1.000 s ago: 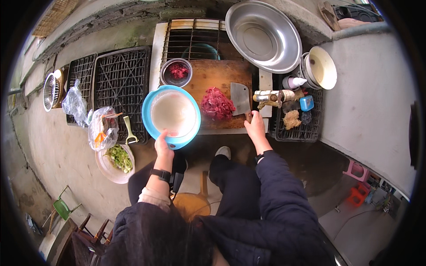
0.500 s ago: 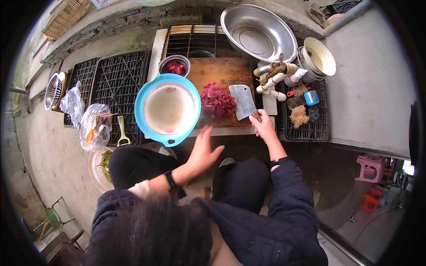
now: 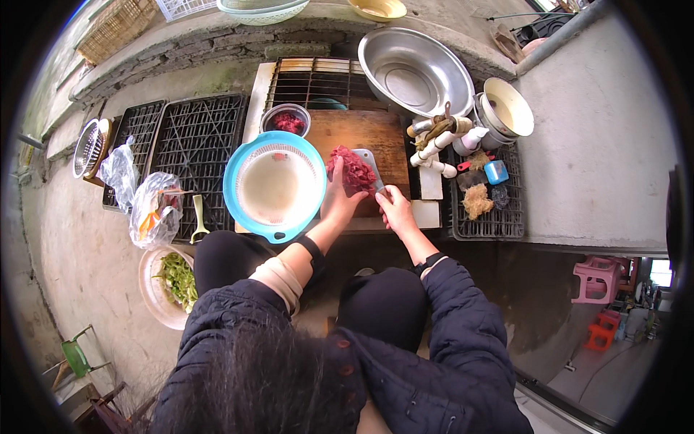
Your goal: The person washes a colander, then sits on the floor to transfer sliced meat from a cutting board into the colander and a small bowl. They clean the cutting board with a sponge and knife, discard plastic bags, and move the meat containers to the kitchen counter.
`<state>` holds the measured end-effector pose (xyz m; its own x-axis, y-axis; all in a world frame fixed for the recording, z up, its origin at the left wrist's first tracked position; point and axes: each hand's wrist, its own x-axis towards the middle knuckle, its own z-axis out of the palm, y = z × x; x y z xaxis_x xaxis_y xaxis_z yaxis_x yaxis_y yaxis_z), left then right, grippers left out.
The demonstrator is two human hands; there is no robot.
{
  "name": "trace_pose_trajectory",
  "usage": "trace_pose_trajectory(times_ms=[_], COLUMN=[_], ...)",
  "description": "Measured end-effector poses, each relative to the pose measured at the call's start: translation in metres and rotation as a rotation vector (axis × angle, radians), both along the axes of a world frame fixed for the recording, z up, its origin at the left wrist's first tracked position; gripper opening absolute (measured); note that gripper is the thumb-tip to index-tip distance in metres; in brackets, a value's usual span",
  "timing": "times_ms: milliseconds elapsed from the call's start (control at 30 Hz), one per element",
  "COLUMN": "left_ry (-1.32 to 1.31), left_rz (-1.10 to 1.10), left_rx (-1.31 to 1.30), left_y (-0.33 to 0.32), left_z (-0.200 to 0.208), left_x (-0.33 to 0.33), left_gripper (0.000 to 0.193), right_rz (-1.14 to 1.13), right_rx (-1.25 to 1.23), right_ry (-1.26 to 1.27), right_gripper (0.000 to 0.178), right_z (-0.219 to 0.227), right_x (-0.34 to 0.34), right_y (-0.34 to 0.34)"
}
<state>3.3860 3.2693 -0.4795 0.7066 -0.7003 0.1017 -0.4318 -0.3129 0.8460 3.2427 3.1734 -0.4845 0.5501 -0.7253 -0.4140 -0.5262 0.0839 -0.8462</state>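
My right hand (image 3: 396, 210) is closed round the handle of a cleaver (image 3: 370, 160). Its blade lies low against the right side of a heap of chopped red meat (image 3: 352, 171), partly hidden by it. Against the heap's left side rests my left hand (image 3: 340, 201), fingers stretched and thumb apart. All this is over a wooden cutting board (image 3: 390, 137). Left of the board is a blue-rimmed basket (image 3: 233, 173) with a pale inside and cloudy liquid. Behind it stands a small metal bowl (image 3: 265, 121) with more red meat (image 3: 289, 123).
A large metal basin (image 3: 459, 83) and white pipes with a tap (image 3: 434, 148) stand at the back right. Scrubbers (image 3: 477, 201) lie on a black crate at right. Black crates (image 3: 199, 137), plastic bags (image 3: 155, 210), a peeler (image 3: 199, 217) and a bowl of greens (image 3: 150, 278) are at left.
My left hand has moved forward onto the meat's left side. The cleaver has shifted left against the heap's right side, its blade now partly covered. The view has tilted slightly.
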Motion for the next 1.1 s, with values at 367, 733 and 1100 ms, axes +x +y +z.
trace_pose_trajectory(times_ms=[367,733,1100], left_ry=[0.191,0.164,-0.075], left_rz=[0.014,-0.001,0.096], left_rx=[-0.200,-0.111,-0.155], left_y=[-0.005,-0.003,0.036], left_z=[0.007,0.046,0.122], left_x=[-0.004,-0.015,0.014], left_gripper=[0.094,0.088,0.087], right_rz=[-0.060,-0.089,0.009], right_rx=[0.137,0.100,0.064], right_ry=[-0.116,-0.098,-0.205], right_gripper=[0.027,0.023,0.026], right_z=[0.024,0.062,0.146], right_x=[-0.006,-0.022,0.011], right_y=[-0.005,0.000,0.033])
